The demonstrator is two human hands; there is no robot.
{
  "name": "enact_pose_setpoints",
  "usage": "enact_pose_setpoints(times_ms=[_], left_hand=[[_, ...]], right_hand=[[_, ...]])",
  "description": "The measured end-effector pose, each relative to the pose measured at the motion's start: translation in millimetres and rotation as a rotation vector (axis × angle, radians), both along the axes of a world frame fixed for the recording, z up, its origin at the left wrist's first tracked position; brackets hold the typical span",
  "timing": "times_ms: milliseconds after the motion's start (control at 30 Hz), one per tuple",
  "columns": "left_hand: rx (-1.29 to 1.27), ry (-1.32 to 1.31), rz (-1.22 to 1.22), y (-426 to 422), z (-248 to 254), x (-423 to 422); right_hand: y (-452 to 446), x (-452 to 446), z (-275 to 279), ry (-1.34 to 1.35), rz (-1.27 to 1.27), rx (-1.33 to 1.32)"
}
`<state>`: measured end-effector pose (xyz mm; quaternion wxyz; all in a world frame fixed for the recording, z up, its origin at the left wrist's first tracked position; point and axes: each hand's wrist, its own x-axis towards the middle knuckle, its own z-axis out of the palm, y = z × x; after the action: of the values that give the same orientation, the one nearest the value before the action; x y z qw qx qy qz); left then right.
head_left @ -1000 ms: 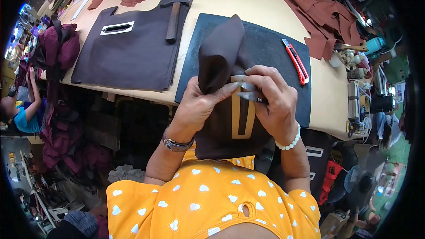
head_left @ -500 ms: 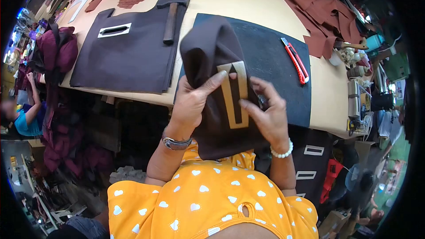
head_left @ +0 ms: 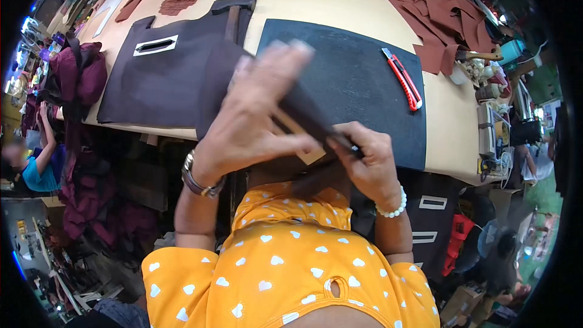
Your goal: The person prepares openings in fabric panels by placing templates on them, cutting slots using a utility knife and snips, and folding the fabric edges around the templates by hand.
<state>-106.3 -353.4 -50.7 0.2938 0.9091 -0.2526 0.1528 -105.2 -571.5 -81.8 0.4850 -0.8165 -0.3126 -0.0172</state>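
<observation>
Dark brown sheet material is in both hands' reach: one folded piece (head_left: 308, 110), raised over the near edge of the desk (head_left: 449, 140) and partly in front of the person's lap, with a cream strip (head_left: 313, 157) on its face. The right hand (head_left: 367, 157) has its thumb and fingers closed on the piece at its right-hand end; a small dark glint beside them is too small to make out. The left hand (head_left: 252, 112) is blurred, its fingers spread wide and its thumb reaching across the strip; how firmly it touches the piece, I cannot tell.

To handle the piece well here, I would keep the right pinch steady near the end of the strip, so that the folded layers do not slip. The left palm does best flat and broad, bearing evenly, since a hard thumb could crease the strip or lift its edge.

The black mat (head_left: 340, 79) beyond makes a firm, flat support if needed. A red cutter (head_left: 404, 82) lies on its right side, well apart from both hands, and is best kept there. Left of the mat lie brown panels (head_left: 164, 88), with a hammer (head_left: 232, 23) resting on them.
</observation>
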Motion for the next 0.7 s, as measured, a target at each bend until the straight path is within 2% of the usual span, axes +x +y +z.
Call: enact_pose_setpoints(times_ms=[33, 67, 133, 233, 333, 367, 400, 433, 467, 500, 533, 567, 600, 633, 667, 700], left_hand=[[0.125, 0.164, -0.154, -2.3, 5.2, 3.4], [0.173, 0.202, -0.297, -3.3, 5.5, 6.7], [0.326, 0.47, -0.443, -6.4, 16.1, 17.6], [0.32, 0.5, -0.416, -5.6, 22.1, 21.2], [0.226, 0.412, -0.368, 6.9, 24.2, 20.5], [0.223, 0.405, -0.351, 17.2, 24.3, 23.1], [0.295, 0.39, -0.257, 29.4, 31.5, 24.4], [0.283, 0.486, -0.094, 45.8, 44.0, 24.3], [0.369, 0.531, 0.149, 61.6, 61.5, 24.1], [0.343, 0.21, 0.154, 101.0, 52.9, 30.3], [0.574, -0.073, 0.181, 128.9, 62.0, 27.2], [0.527, -0.107, 0.507, 209.4, 39.0, 35.7], [0.695, 0.001, 0.858, 209.6, 51.7, 28.2], [0.701, 0.026, 0.97, 220.7, 50.8, 20.3], [0.673, 0.16, 0.983, 230.4, 47.8, 15.0], [0.618, 0.112, 0.915, 223.6, 37.1, 6.6]], right_hand=[[3.8, -2.6, 2.3, -0.006, 0.045, 0.02], [4.0, -3.7, 1.5, -0.125, 0.051, 0.005], [2.0, -6.4, 14.6, -0.121, 0.076, -0.002], [-5.4, -6.4, 27.6, -0.13, 0.002, -0.142], [-7.4, 5.8, 8.8, -0.25, -0.129, -0.23], [-7.2, 8.8, 6.5, -0.209, -0.176, -0.208], [-8.9, 14.1, 3.9, -0.241, -0.23, -0.19], [-12.7, 20.7, 1.0, -0.271, -0.284, -0.171], [-17.2, 25.6, -1.4, -0.298, -0.34, -0.148], [-23.0, 28.5, -3.0, -0.23, -0.394, -0.139], [-28.1, 31.5, -6.6, -0.239, -0.446, -0.077], [-32.8, 32.5, -10.3, -0.183, -0.48, -0.023], [-36.5, 32.7, -14.3, -0.128, -0.514, 0.031], [-39.4, 32.5, -19.1, -0.116, -0.53, 0.031], [-43.0, 31.9, -24.6, -0.107, -0.548, 0.027], [-46.5, 31.9, -29.9, -0.104, -0.564, 0.019]])
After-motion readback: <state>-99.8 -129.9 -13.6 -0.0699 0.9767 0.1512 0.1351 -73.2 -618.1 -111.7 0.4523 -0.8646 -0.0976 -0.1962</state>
